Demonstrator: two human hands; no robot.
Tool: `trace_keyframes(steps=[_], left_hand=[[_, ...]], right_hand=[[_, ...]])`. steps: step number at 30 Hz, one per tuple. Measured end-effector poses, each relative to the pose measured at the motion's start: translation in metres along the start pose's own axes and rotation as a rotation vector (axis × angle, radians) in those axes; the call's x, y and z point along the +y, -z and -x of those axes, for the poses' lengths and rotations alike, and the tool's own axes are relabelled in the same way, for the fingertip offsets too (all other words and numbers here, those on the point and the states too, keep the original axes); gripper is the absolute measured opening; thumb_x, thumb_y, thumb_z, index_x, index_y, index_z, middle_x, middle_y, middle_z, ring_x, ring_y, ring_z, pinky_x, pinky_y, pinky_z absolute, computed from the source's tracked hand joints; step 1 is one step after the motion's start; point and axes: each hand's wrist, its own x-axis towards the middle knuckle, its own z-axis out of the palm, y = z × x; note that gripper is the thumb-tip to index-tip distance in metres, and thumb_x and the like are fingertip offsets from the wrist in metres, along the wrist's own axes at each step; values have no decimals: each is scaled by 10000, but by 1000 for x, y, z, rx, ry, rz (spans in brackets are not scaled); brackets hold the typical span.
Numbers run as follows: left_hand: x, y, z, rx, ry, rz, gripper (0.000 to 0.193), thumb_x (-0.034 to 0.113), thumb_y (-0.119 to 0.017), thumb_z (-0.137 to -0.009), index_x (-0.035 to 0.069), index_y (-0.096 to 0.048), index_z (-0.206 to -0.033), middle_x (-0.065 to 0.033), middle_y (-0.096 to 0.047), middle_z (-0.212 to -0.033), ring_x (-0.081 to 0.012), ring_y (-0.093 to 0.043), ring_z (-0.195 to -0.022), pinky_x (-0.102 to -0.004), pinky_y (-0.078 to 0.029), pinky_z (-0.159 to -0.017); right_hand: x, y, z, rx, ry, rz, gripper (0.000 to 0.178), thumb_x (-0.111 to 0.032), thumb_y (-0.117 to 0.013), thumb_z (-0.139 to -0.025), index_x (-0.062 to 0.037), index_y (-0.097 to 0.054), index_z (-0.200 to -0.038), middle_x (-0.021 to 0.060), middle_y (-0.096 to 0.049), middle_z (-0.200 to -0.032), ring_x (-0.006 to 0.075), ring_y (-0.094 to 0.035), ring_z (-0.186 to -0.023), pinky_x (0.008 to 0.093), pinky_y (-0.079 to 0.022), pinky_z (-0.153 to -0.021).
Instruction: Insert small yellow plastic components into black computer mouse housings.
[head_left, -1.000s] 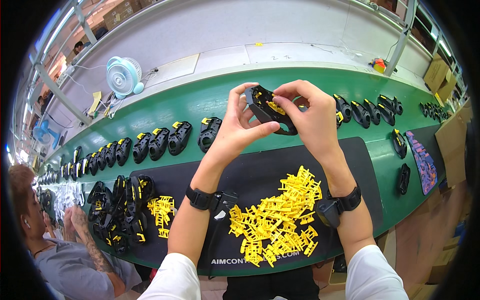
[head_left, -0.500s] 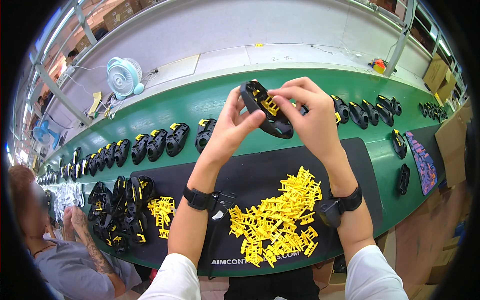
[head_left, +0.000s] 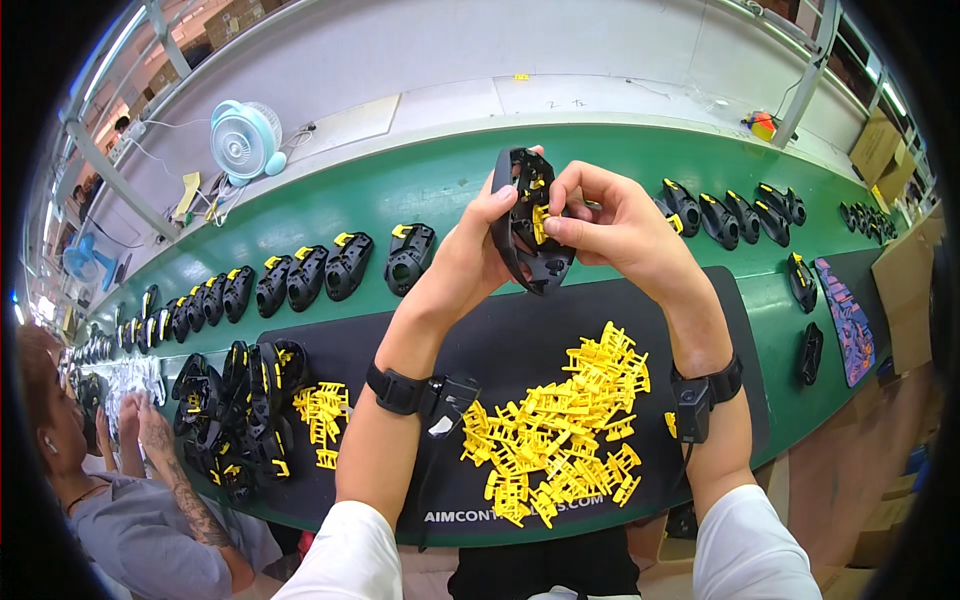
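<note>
Above the far edge of the dark mat, my left hand (head_left: 472, 240) is wrapped round a black plastic shell (head_left: 548, 268), its hollow side showing. Inside the shell sits a small yellow plastic piece (head_left: 541, 224). The thumb and forefinger of my right hand (head_left: 625, 222) close on that yellow piece, partly hiding it. Nearer to me, between my forearms, a loose heap of similar yellow pieces (head_left: 560, 420) lies on the black mat (head_left: 400, 520). Both wrists wear black straps with small devices.
Black shells with yellow tips (head_left: 345, 265) stand in a row along the green table (head_left: 450, 180). Left are piled shells (head_left: 235, 420) and more yellow pieces (head_left: 322, 420). A co-worker (head_left: 150, 520) sits at lower left. A fan (head_left: 242, 145) stands behind; a patterned mat (head_left: 845, 320) lies right.
The shell has turned more upright in my left hand. My right fingers have shifted lower along it, still at the yellow piece. The co-worker's hands have moved slightly.
</note>
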Motion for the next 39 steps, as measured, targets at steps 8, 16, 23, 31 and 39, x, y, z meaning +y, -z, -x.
trace_keyframes(steps=[8,16,23,31,39], left_hand=[[-3,24,-5,1,26,178,623,494,-413,-1010,116,-466,-1503,-57,-663,-1232,-150,-664,-977,-320,-543,-703],[7,34,-4,-52,270,460,543,530,-367,-1022,62,-629,-1109,-98,-672,-806,-177,-524,-490,-277,-366,-405],[-12,54,-12,-244,278,562,556,491,-394,-979,3,-634,-1096,-149,-696,-936,-217,-593,-584,-299,-408,-410],[-6,81,-10,86,184,78,589,518,-572,-898,3,-641,-1174,-91,-682,-942,-191,-616,-697,-310,-457,-549],[-30,92,-9,475,182,-1516,856,623,-777,-745,35,-618,-1346,-273,-582,-1282,-406,-632,-1171,-466,-513,-1000]], right_hand=[[18,-9,-9,156,315,241,133,-154,-778,-893,-93,-701,-983,-48,-574,-872,41,-519,-766,215,-373,-585],[4,-24,-4,119,790,938,354,-184,-898,-682,-85,-738,-983,41,-720,-980,249,-611,-961,366,-545,-808],[17,-33,-6,129,660,869,275,-160,-860,-750,-47,-705,-946,75,-713,-888,266,-591,-876,360,-538,-756],[10,-49,3,97,544,1033,237,-176,-805,-821,-22,-678,-948,132,-674,-970,335,-609,-1019,414,-503,-905],[49,-109,22,-761,50,1028,343,-107,-756,-838,-91,-701,-1177,118,-614,-1242,312,-570,-1183,415,-506,-984]])
